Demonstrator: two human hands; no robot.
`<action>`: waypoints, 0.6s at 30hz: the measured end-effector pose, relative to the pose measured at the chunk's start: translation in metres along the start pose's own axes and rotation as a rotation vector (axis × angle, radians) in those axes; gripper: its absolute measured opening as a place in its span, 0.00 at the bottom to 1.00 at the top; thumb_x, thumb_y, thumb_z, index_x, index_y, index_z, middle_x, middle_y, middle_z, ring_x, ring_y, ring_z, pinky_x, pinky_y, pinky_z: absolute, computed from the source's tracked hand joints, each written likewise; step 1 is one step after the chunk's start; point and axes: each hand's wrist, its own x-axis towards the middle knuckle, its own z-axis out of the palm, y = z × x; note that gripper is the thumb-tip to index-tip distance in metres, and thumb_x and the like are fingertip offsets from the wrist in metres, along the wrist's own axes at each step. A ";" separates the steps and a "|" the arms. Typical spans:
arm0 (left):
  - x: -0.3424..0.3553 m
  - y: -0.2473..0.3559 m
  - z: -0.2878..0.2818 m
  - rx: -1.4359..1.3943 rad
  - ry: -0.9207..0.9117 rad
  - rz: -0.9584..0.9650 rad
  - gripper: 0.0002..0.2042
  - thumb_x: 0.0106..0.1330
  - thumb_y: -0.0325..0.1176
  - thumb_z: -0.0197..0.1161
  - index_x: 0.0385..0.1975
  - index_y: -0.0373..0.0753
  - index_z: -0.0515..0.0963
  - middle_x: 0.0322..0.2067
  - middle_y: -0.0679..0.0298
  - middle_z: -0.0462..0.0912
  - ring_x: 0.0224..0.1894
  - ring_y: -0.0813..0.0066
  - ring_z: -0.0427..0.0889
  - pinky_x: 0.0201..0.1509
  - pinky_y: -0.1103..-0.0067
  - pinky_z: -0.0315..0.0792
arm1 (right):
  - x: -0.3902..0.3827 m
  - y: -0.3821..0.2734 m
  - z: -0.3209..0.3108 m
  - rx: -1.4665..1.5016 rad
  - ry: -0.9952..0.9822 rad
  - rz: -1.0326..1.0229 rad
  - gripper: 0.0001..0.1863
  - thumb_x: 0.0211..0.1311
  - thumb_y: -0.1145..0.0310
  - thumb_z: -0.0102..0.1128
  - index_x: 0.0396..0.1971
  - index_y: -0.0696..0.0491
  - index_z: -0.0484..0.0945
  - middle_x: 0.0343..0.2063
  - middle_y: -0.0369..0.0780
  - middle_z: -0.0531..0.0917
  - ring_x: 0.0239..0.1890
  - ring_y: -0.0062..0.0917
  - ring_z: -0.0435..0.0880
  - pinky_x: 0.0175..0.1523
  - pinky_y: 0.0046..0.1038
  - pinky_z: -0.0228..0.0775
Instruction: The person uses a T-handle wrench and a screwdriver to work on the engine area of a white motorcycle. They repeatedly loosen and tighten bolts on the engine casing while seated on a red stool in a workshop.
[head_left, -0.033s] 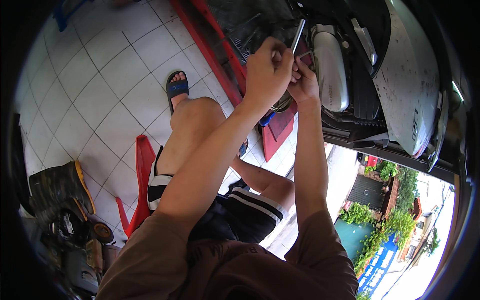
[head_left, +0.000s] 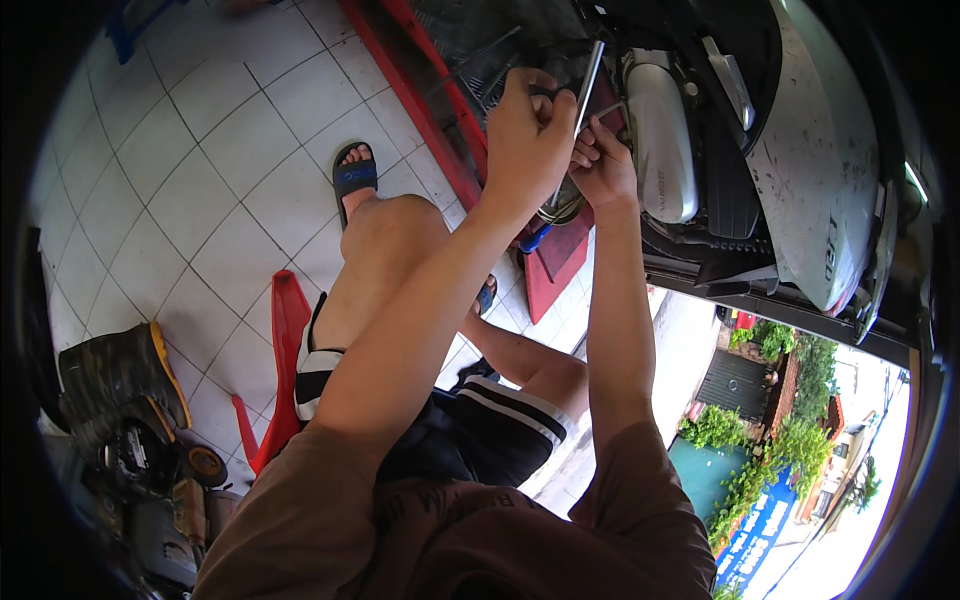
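1. Nothing has visibly shifted since the earlier frame; both hands stay raised at the scooter's engine cover [head_left: 662, 140].
2. The left hand [head_left: 528, 140] is closed around a slim metal rod [head_left: 590, 75], held upright beside the cover.
3. The right hand [head_left: 603, 165] pinches something small just beside the rod; what it is cannot be told.
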 end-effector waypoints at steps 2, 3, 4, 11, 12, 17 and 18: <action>0.004 0.008 -0.004 -0.040 -0.050 -0.183 0.23 0.69 0.39 0.54 0.58 0.30 0.65 0.15 0.66 0.71 0.15 0.84 0.65 0.18 0.85 0.58 | -0.001 0.006 -0.006 -0.068 -0.028 -0.021 0.08 0.66 0.68 0.53 0.34 0.59 0.74 0.21 0.32 0.70 0.20 0.12 0.62 0.26 0.16 0.55; 0.004 0.011 -0.005 -0.055 -0.177 -0.229 0.24 0.69 0.42 0.53 0.58 0.31 0.65 0.15 0.66 0.71 0.15 0.84 0.65 0.17 0.84 0.57 | -0.003 0.009 -0.008 -0.120 -0.067 -0.040 0.09 0.65 0.68 0.54 0.34 0.59 0.75 0.20 0.32 0.70 0.20 0.12 0.62 0.26 0.16 0.55; 0.005 0.013 -0.006 -0.069 -0.305 -0.273 0.25 0.70 0.45 0.51 0.59 0.32 0.66 0.15 0.67 0.70 0.14 0.84 0.64 0.17 0.84 0.56 | -0.003 0.011 -0.010 -0.172 -0.109 -0.060 0.09 0.65 0.68 0.54 0.35 0.59 0.75 0.20 0.32 0.70 0.20 0.12 0.62 0.26 0.17 0.55; 0.002 0.007 -0.019 0.681 -0.661 -0.365 0.32 0.67 0.59 0.47 0.21 0.32 0.80 0.11 0.59 0.75 0.13 0.73 0.75 0.19 0.78 0.67 | -0.001 0.012 -0.026 -0.138 0.080 -0.035 0.10 0.63 0.67 0.58 0.40 0.58 0.75 0.19 0.30 0.70 0.20 0.12 0.62 0.26 0.16 0.54; 0.001 0.005 -0.021 0.776 -0.608 -0.333 0.30 0.66 0.58 0.51 0.20 0.32 0.79 0.12 0.57 0.75 0.14 0.70 0.76 0.20 0.76 0.68 | 0.000 0.014 -0.028 -0.140 0.051 -0.028 0.11 0.63 0.68 0.58 0.41 0.58 0.75 0.19 0.30 0.69 0.20 0.12 0.62 0.26 0.16 0.54; -0.012 0.002 -0.026 0.985 -0.432 -0.069 0.24 0.55 0.42 0.66 0.42 0.26 0.74 0.29 0.51 0.84 0.37 0.50 0.83 0.42 0.68 0.78 | 0.005 0.019 -0.019 -0.132 0.022 -0.073 0.11 0.65 0.68 0.56 0.43 0.58 0.74 0.21 0.29 0.69 0.21 0.13 0.63 0.27 0.18 0.56; -0.014 0.001 -0.023 0.936 -0.432 -0.070 0.25 0.53 0.39 0.67 0.44 0.25 0.72 0.31 0.51 0.84 0.37 0.51 0.83 0.42 0.68 0.78 | 0.006 0.015 -0.015 -0.073 -0.046 -0.065 0.11 0.66 0.69 0.55 0.43 0.58 0.74 0.22 0.31 0.70 0.22 0.14 0.64 0.27 0.18 0.57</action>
